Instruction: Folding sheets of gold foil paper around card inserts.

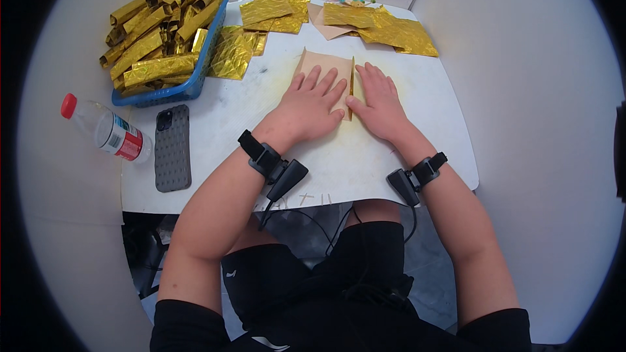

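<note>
"Since you were closest to the bench [345, 169], where was the paper sheet [342, 67], and how was it being held?"

"It lay toward the far edge, about midway between the left and right edges, pale brown face up. The left hand [305, 109] was flat on it with the fingers spread. The right hand [381, 105] was opened out beside it, its thumb touching the raised right flap [353, 81] and its other fingers extended beyond, pinching nothing that I could make out."

"So how far had that piece come?"

"Partway, I judged. The right side stood up as a narrow fold, showing gold, and the left side looked turned up too, though the left hand hid part of it. The middle was flat, so the piece was not yet closed into a tube."

"And the others?"

"Plenty seemed done: gold tubes [147, 32] were heaped in the blue basket [203, 68] at the far left corner. Plenty remained as well. Flat gold sheets [229, 52] lay just right of the basket, and two more piles sat along the far edge, one left of the middle [274, 10] and one reaching toward the far right corner [391, 29]. I couldn't count either lot."

"Anything else around?"

"A phone in a grey case [172, 150] lay near the left edge, with a red-capped bottle [120, 133] just beside it, farther left. Neither hand was near them."
</note>
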{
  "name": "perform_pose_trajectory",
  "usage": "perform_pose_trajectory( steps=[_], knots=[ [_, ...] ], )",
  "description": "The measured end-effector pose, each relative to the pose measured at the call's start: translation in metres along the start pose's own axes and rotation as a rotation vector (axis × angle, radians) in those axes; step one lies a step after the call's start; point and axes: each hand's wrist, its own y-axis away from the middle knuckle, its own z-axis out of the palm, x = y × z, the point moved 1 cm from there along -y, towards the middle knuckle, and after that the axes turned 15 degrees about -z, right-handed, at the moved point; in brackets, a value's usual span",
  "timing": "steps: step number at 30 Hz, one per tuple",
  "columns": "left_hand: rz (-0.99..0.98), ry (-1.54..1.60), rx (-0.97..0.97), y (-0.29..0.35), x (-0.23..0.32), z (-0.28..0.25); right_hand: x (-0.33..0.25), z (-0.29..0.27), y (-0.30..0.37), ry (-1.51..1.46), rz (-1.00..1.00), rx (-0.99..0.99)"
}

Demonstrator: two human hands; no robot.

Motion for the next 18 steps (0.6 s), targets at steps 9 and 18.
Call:
perform_pose_trajectory(
  steps=[9, 18],
  knots=[
    [0.075, 0.034, -0.036, 0.005, -0.007, -0.004, 0.005, -0.013, 0.008, -0.491, -0.125, 0.168],
    [0.099, 0.01, -0.052, 0.005, -0.005, -0.006, 0.002, -0.012, 0.007, -0.396, -0.257, 0.097]
  ],
)
